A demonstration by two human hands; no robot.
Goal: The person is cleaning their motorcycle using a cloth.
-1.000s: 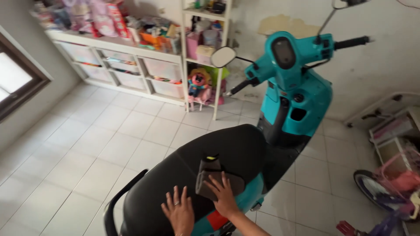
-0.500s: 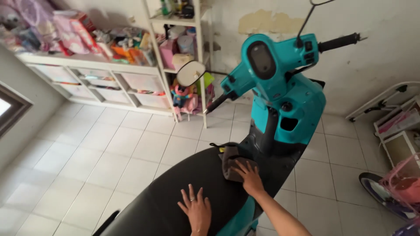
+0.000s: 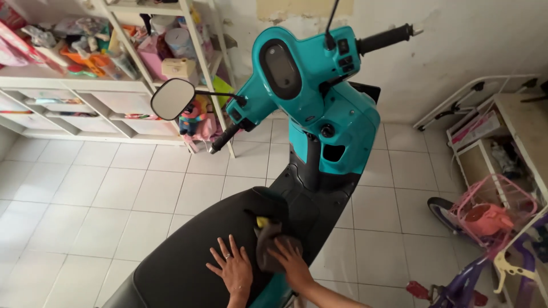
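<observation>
Pressing flat on the black seat (image 3: 188, 251), the left hand (image 3: 234, 271) has its fingers spread, holding nothing; just beside it the right hand (image 3: 294, 263) lies on a dark cloth (image 3: 268, 242), fingers draped over it. The cloth looks soft, light, easily bunched from above. Beyond stand the teal scooter (image 3: 325, 108) and mirror (image 3: 172, 98)

Left hand (image 3: 233, 269) flat, fingers spread; right hand (image 3: 293, 261) palm-down
</observation>
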